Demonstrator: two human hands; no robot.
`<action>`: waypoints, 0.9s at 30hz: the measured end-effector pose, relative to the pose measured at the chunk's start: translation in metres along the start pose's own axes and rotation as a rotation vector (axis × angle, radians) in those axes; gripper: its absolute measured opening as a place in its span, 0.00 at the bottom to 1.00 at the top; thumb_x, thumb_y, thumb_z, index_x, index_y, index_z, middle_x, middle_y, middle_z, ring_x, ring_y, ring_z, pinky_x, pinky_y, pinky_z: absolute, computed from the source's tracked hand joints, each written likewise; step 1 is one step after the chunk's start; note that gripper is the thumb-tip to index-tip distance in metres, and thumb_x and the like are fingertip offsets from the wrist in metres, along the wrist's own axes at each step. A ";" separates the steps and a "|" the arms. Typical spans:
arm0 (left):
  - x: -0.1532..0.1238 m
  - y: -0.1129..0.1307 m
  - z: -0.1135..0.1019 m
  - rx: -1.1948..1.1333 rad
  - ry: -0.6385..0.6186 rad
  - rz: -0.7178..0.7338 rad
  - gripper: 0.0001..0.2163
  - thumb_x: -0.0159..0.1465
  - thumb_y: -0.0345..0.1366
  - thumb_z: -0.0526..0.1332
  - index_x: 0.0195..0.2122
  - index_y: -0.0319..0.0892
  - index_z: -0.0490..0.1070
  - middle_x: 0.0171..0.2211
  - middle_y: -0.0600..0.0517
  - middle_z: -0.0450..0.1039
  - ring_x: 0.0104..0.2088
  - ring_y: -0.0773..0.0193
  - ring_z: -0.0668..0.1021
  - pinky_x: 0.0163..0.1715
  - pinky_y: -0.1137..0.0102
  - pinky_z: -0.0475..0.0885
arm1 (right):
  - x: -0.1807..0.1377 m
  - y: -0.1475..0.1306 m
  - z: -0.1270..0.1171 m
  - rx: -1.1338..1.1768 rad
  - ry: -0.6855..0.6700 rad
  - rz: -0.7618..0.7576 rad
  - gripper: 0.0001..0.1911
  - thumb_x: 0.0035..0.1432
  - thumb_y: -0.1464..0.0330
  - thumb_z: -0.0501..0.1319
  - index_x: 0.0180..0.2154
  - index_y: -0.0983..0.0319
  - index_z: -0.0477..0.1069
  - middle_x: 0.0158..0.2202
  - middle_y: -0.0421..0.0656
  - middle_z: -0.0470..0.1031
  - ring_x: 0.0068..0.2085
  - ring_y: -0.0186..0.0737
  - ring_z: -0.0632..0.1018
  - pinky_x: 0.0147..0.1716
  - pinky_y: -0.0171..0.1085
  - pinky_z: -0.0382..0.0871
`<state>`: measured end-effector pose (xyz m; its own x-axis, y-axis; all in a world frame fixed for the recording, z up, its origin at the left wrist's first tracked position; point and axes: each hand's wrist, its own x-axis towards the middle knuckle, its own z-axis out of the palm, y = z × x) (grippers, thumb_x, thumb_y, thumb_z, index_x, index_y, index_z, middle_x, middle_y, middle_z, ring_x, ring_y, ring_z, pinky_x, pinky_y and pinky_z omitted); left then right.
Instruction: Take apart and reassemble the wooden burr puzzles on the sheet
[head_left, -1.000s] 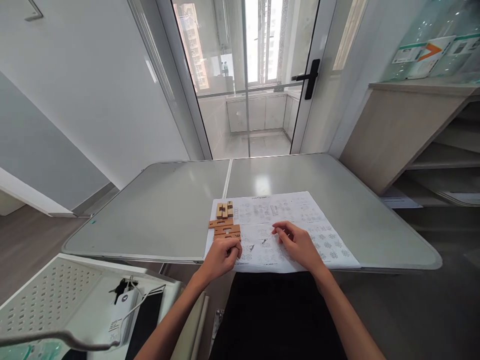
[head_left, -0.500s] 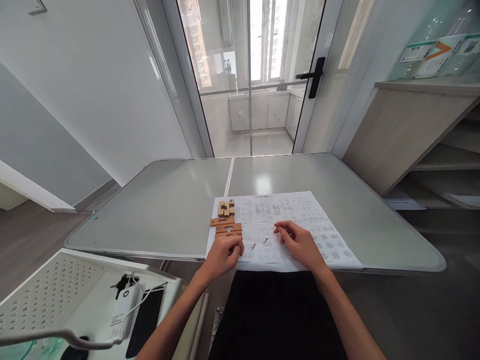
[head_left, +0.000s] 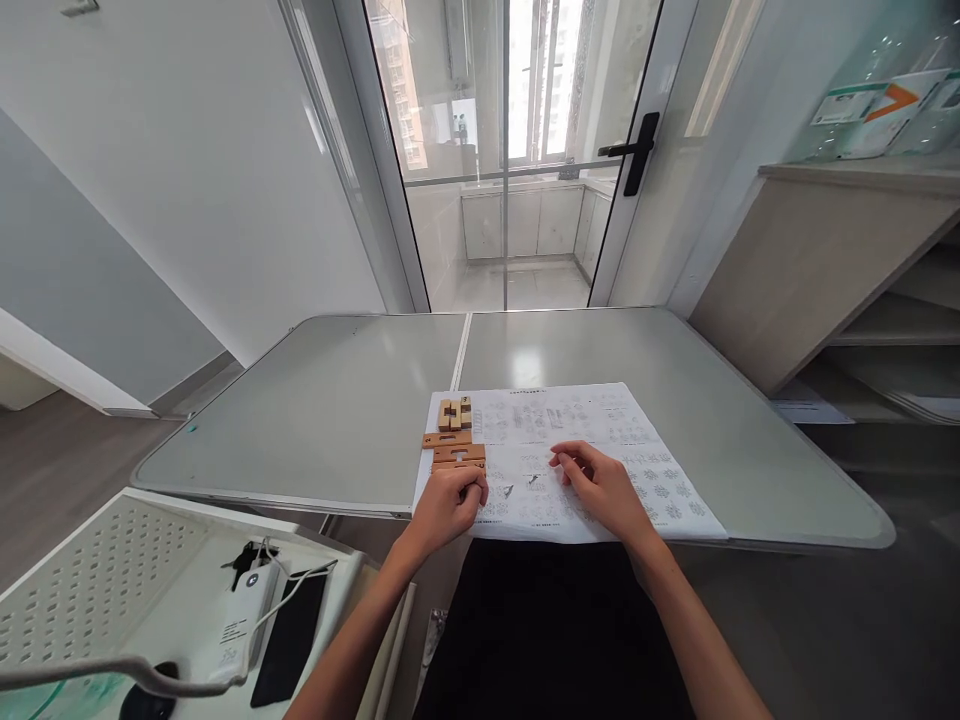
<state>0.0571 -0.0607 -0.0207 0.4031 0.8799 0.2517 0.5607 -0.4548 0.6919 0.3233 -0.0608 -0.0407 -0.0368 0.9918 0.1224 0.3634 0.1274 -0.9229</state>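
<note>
A white printed sheet [head_left: 517,455] with rows of small line drawings lies at the table's front edge. My left hand [head_left: 450,500] rests on its left part with the fingers curled in, and nothing shows in them. Just beyond those knuckles are flat orange-brown wooden puzzle pieces [head_left: 459,453] with slots, partly hidden by the hand. Another slotted piece [head_left: 447,439] lies behind them, and pale notched wooden blocks [head_left: 454,414] sit together at the sheet's far left. Over the right half of the sheet, my right hand [head_left: 596,485] holds nothing, its fingers loosely bent and apart.
The grey folding table [head_left: 337,410] has a centre seam. At lower left, a white perforated basket [head_left: 97,540] holds keys, a white power bank [head_left: 246,615], a cable and a black phone [head_left: 294,640]. A glass door [head_left: 487,230] stands behind; shelves [head_left: 825,270] are at right.
The camera view has shifted very slightly. Both hands, the wooden pieces and the sheet keep their places.
</note>
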 end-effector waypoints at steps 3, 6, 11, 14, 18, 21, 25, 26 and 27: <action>0.000 0.000 0.000 0.011 -0.004 -0.005 0.12 0.60 0.22 0.52 0.23 0.41 0.69 0.21 0.55 0.69 0.23 0.68 0.67 0.27 0.72 0.59 | 0.000 0.001 0.000 0.002 0.001 -0.001 0.18 0.68 0.53 0.56 0.46 0.56 0.77 0.40 0.45 0.83 0.33 0.42 0.79 0.33 0.40 0.72; 0.000 0.000 0.000 0.017 -0.006 -0.011 0.13 0.60 0.23 0.52 0.23 0.41 0.70 0.21 0.55 0.69 0.23 0.68 0.66 0.26 0.72 0.58 | 0.000 0.000 0.000 -0.002 -0.001 -0.002 0.18 0.68 0.53 0.56 0.46 0.56 0.77 0.41 0.45 0.83 0.33 0.43 0.79 0.34 0.41 0.73; 0.000 0.002 -0.001 0.013 -0.003 -0.001 0.13 0.60 0.22 0.51 0.23 0.41 0.70 0.21 0.55 0.70 0.23 0.68 0.67 0.27 0.72 0.59 | 0.000 -0.001 -0.001 -0.008 0.001 0.002 0.18 0.69 0.53 0.55 0.46 0.56 0.76 0.40 0.45 0.83 0.32 0.42 0.78 0.34 0.41 0.73; 0.000 0.002 -0.001 0.007 -0.001 0.006 0.13 0.60 0.22 0.51 0.23 0.41 0.69 0.21 0.55 0.70 0.23 0.68 0.68 0.28 0.72 0.60 | 0.000 -0.001 -0.001 -0.002 0.000 -0.001 0.18 0.69 0.53 0.55 0.45 0.57 0.76 0.40 0.45 0.83 0.32 0.43 0.78 0.34 0.41 0.73; 0.000 0.002 0.000 0.004 0.000 0.009 0.13 0.59 0.22 0.51 0.23 0.41 0.69 0.21 0.56 0.70 0.23 0.68 0.67 0.27 0.72 0.60 | 0.000 -0.001 0.000 -0.004 0.004 0.002 0.17 0.68 0.53 0.56 0.45 0.56 0.77 0.40 0.45 0.83 0.32 0.43 0.79 0.34 0.41 0.72; -0.001 0.001 0.000 0.009 0.000 0.006 0.12 0.59 0.22 0.52 0.23 0.41 0.69 0.21 0.56 0.69 0.23 0.69 0.67 0.27 0.72 0.59 | 0.000 -0.001 0.000 -0.007 0.001 0.009 0.17 0.69 0.54 0.56 0.45 0.56 0.77 0.40 0.44 0.82 0.32 0.42 0.78 0.34 0.40 0.72; -0.001 0.000 0.000 0.011 0.001 0.009 0.13 0.59 0.22 0.51 0.23 0.41 0.69 0.21 0.56 0.69 0.23 0.69 0.66 0.27 0.72 0.59 | -0.001 -0.001 0.000 -0.007 -0.001 0.007 0.17 0.69 0.54 0.55 0.45 0.56 0.77 0.40 0.44 0.82 0.32 0.42 0.78 0.34 0.40 0.71; -0.001 0.000 0.000 0.010 0.002 0.011 0.13 0.59 0.22 0.51 0.23 0.41 0.69 0.21 0.56 0.69 0.23 0.69 0.66 0.27 0.72 0.59 | -0.001 -0.001 0.000 -0.006 -0.001 0.004 0.17 0.69 0.54 0.56 0.45 0.56 0.76 0.40 0.44 0.82 0.32 0.42 0.78 0.34 0.40 0.71; -0.001 0.000 0.001 0.009 0.003 0.013 0.13 0.59 0.22 0.51 0.23 0.41 0.69 0.21 0.56 0.69 0.23 0.69 0.67 0.27 0.72 0.59 | -0.001 -0.001 0.000 -0.004 0.001 0.002 0.17 0.69 0.54 0.56 0.45 0.56 0.76 0.40 0.44 0.82 0.33 0.42 0.78 0.34 0.40 0.71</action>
<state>0.0569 -0.0619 -0.0214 0.4084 0.8742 0.2626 0.5617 -0.4675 0.6826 0.3228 -0.0615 -0.0394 -0.0353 0.9920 0.1213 0.3675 0.1258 -0.9215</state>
